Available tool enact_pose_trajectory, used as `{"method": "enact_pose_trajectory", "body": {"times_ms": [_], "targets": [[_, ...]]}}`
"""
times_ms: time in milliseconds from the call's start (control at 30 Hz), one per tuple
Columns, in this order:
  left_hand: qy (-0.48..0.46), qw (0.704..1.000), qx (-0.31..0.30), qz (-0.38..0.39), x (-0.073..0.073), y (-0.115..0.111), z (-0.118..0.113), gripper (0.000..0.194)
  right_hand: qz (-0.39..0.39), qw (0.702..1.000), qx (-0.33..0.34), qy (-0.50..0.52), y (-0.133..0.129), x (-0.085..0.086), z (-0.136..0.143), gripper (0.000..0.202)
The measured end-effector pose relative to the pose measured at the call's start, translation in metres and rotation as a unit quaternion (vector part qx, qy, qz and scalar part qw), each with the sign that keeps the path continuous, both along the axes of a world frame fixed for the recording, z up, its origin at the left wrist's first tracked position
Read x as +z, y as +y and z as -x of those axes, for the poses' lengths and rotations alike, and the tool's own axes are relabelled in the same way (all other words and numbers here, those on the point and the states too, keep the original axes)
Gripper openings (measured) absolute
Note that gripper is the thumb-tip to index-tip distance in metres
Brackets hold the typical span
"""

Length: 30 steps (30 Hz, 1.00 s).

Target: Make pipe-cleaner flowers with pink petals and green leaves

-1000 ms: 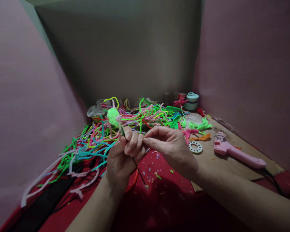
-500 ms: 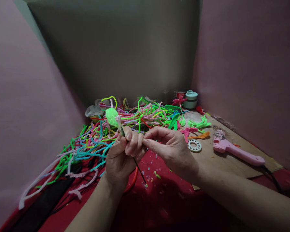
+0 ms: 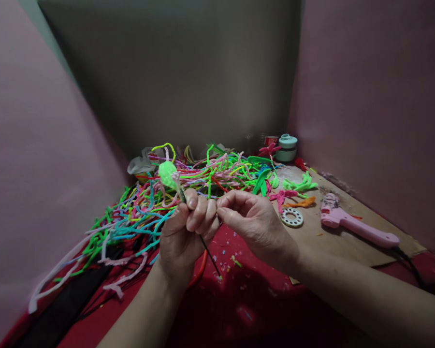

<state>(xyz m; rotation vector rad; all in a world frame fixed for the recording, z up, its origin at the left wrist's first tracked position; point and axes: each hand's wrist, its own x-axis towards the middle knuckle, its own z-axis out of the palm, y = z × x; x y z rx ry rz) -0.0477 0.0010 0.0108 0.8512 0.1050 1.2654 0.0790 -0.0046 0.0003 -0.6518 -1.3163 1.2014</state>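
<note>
My left hand (image 3: 188, 227) is closed around a thin dark stem (image 3: 210, 255), which slants down to the right out of the fist. A fuzzy bright green ball (image 3: 167, 174) and a small pale pink tuft (image 3: 177, 180) sit at the stem's upper end. Just right of the fist, my right hand (image 3: 252, 220) is closed in a pinch of thumb and forefinger, close to the left fingers. Whatever lies between its fingertips is too small to make out.
A large heap of coloured pipe cleaners (image 3: 159, 212) spreads behind and left. On a brown board (image 3: 348, 251) at right lie a pink glue gun (image 3: 366, 232), a white ring with holes (image 3: 292, 218) and fuzzy pieces. A pale blue jar (image 3: 286, 148) stands behind. Scraps dot the red cloth (image 3: 239, 299).
Both hands have shifted very slightly to the right. Their grips look the same, and the green ball has barely moved.
</note>
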Motion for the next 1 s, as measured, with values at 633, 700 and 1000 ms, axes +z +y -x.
{"method": "enact_pose_trajectory", "body": {"times_ms": [633,700,1000], "targets": [[-0.037,0.999,-0.018,0.024,-0.0006,0.0003,-0.0009,0.022,0.014,0.999,0.017,0.031,0.0013,0.0001,-0.0045,0.009],[-0.038,0.999,-0.019,0.027,-0.0005,0.0,-0.0007,0.022,0.01,0.999,0.018,0.033,0.0001,0.0009,-0.005,0.006],[-0.022,0.999,-0.019,0.03,-0.0002,-0.0009,-0.0016,0.022,0.04,0.998,0.02,0.051,-0.0011,0.003,-0.0024,0.014]]}}
